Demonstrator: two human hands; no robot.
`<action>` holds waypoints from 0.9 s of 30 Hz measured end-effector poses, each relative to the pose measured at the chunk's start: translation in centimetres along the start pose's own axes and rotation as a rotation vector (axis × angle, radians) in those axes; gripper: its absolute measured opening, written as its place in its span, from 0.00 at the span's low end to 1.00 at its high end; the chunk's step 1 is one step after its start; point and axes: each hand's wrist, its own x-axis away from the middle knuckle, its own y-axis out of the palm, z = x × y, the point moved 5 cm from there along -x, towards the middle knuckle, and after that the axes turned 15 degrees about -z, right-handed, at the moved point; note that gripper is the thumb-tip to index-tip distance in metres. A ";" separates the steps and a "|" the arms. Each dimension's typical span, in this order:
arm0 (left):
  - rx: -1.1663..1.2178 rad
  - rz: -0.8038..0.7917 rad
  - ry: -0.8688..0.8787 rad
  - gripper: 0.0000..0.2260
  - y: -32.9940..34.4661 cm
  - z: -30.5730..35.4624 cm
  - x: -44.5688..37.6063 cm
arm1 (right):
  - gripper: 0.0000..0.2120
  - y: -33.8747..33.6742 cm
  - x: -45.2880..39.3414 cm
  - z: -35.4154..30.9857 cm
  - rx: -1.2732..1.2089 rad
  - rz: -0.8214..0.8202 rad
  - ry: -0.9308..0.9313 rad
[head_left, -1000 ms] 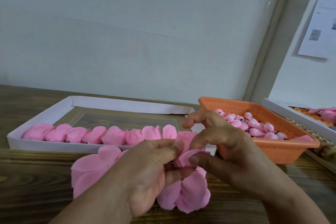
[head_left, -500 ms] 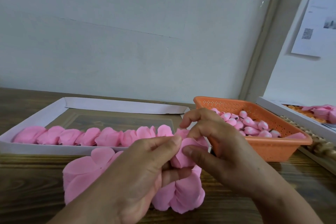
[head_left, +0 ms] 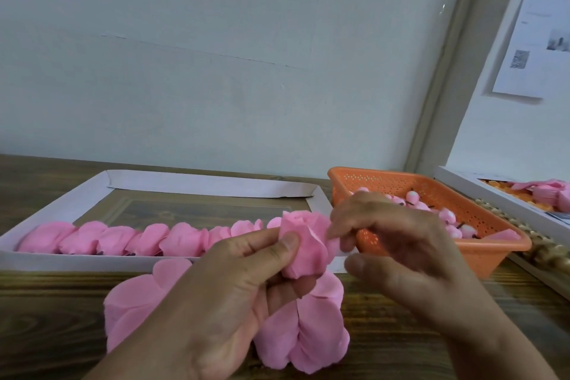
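Centrally, a person's two bare hands shape an artificial pink flower above a dark wooden worktop [head_left: 46,318]. The left hand [head_left: 234,296] holds a pink petal bud [head_left: 305,244] upright, thumb and fingers curled round its base. The right hand [head_left: 401,250], at 3 o'clock from the bud, has curled fingertips at the bud's outer edge while its thumb sits apart below; whether it grips the petal cannot be told.

Loose pink petals [head_left: 308,333] lie flat on the worktop at 6 o'clock, partly under the left hand. A white cardboard tray [head_left: 61,203] at 9 o'clock holds a row of finished pink flowers [head_left: 138,239]. An orange basket [head_left: 431,191] at 3 o'clock holds small pink buds [head_left: 444,214].

To do the wrap well, the left hand's pinch should probably stay low and firm so the roll does not loosen. The right hand should draw the petal edge snugly round, overlapping it and pulling lightly, since the thin petal looks likely to crease or tear.
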 end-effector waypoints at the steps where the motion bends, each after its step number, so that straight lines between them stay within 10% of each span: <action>1: -0.007 0.001 -0.003 0.11 0.0 0.0 0.0 | 0.08 0.2 -0.1 0.1 0.025 -0.026 0.028; 27: -0.042 -0.030 0.038 0.12 0.0 -0.2 -0.5 | 0.05 1.7 -0.6 0.6 0.083 0.314 0.151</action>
